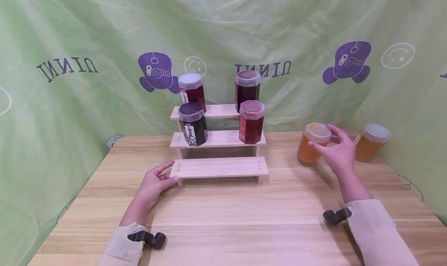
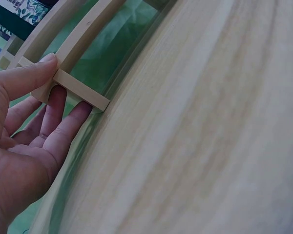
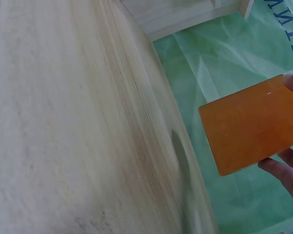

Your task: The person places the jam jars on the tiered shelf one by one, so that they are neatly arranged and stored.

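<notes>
The amber jar (image 1: 308, 152), a smooth, see-through faceted vessel under a frosted lid (image 1: 318, 133), is held in the right grip (image 1: 338, 153), thumb on the near side and fingers behind. It tilts slightly; the right wrist view shows green cloth (image 3: 224, 195) between its base and the worktop (image 1: 251, 227). Just right of this grip stands a second amber jar (image 1: 367, 147), its lid similarly cloudy.

The left grip (image 1: 153, 185) pinches the near left end of the stepped stand (image 1: 218, 168), made of pale, straight-grained wood with flat planks and square-cut ends. Its thumb lies along the front edge, its bent fingers against the side piece. Beyond this grip, on the middle step, sit a dark jar (image 1: 195, 132) and, farther right, a red jar (image 1: 252, 128); above them are a deep-red jar (image 1: 194, 94) and a purplish-black jar (image 1: 247, 93).

Both forearms reach forward, well apart, the right one angled inward, in loose beige sleeves (image 1: 378, 229).
</notes>
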A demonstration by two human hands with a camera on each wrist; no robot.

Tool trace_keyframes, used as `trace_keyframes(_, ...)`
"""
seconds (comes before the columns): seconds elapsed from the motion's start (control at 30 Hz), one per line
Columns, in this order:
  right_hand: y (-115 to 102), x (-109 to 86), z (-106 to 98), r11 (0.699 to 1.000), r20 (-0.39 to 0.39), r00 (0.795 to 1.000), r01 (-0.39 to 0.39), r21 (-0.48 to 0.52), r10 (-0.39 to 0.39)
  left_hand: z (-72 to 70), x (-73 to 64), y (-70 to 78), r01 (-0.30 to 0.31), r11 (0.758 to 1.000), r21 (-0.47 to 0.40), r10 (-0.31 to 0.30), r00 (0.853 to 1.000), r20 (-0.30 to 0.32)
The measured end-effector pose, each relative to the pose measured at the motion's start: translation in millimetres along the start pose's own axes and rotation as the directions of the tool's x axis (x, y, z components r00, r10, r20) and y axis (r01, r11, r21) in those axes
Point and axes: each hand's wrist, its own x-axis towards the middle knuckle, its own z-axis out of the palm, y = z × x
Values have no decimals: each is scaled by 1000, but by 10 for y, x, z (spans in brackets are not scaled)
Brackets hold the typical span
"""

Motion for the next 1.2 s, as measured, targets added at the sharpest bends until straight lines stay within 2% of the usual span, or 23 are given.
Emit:
trace_keyframes(0.27,-46,-92,0,999,28,999,32,-25,-32,2,1,3,9,1000,11,-9,1000,-10)
trace_keyframes(1.2,-257,-370,-19,989,41,989,141,-36,-139,10,-7,-2,5,1000,7,-5,1000,-13)
